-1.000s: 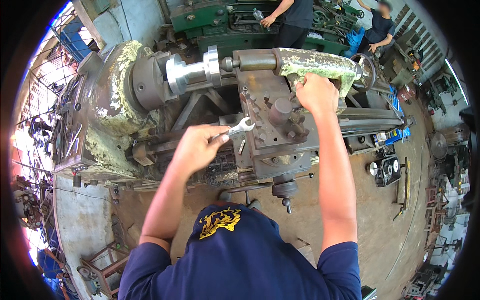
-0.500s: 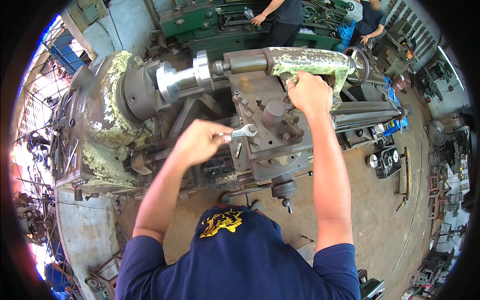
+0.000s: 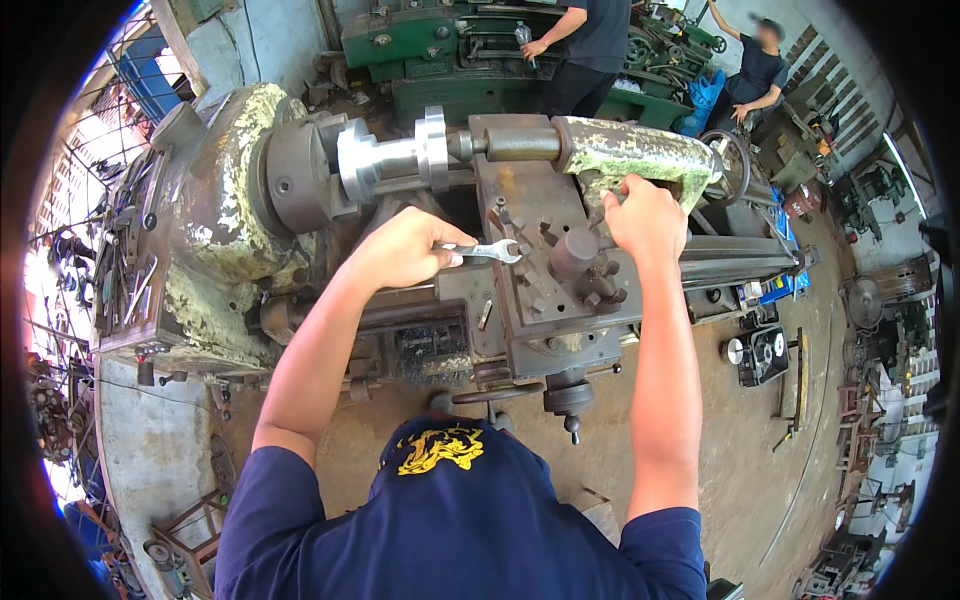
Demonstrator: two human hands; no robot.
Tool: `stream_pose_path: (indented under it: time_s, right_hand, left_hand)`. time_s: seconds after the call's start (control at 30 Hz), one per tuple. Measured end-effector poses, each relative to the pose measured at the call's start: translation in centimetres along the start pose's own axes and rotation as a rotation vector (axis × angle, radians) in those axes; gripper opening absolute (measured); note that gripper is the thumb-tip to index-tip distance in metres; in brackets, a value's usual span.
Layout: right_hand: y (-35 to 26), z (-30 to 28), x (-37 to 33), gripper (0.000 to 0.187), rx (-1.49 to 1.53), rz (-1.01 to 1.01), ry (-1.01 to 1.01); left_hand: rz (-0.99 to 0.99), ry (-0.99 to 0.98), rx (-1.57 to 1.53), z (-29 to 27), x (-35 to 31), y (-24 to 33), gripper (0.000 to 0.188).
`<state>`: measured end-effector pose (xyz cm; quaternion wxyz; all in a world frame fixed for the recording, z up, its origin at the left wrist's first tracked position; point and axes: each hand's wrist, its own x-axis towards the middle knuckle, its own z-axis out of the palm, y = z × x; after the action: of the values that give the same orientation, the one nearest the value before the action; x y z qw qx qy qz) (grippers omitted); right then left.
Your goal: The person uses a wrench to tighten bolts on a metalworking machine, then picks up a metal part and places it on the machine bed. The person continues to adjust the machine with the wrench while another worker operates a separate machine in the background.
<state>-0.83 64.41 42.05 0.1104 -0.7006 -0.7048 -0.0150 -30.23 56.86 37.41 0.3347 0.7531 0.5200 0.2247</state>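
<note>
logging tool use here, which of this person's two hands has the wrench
The left hand, gripping the silver open-ended wrench; the right hand shows no wrench and is up by the tailstock.

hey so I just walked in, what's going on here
A person at a lathe holds a spanner in the left hand, its open end by the bolts of the tool post. The right hand is closed near the tailstock; what it grips is hidden. A shiny spool-shaped metal piece sits between the chuck and tailstock. Behind, another person holds a bottle.
</note>
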Motion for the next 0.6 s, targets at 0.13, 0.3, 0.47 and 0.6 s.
stream_pose_path:
  time_s: [0.13,0.3,0.47,0.6]
  right_hand:
    - [0.1,0.0,-0.1,0.036,0.011,0.001,0.019]
    - [0.0,-0.1,-0.1,0.035,0.016,0.0,0.022]
    - [-0.2,-0.2,-0.2,0.034,0.015,0.012,0.03]
    - [-0.2,0.0,-0.2,0.033,0.019,0.027,0.058]
  left_hand:
    - [0.075,-0.151,0.053,-1.2,2.3,-0.8,0.033]
    - [0.099,-0.319,0.092,-2.6,5.8,-2.1,0.032]
    - [-0.152,-0.32,-0.109,-0.6,2.8,1.0,0.04]
    - [-0.274,-0.127,-0.361,5.0,-3.5,4.0,0.035]
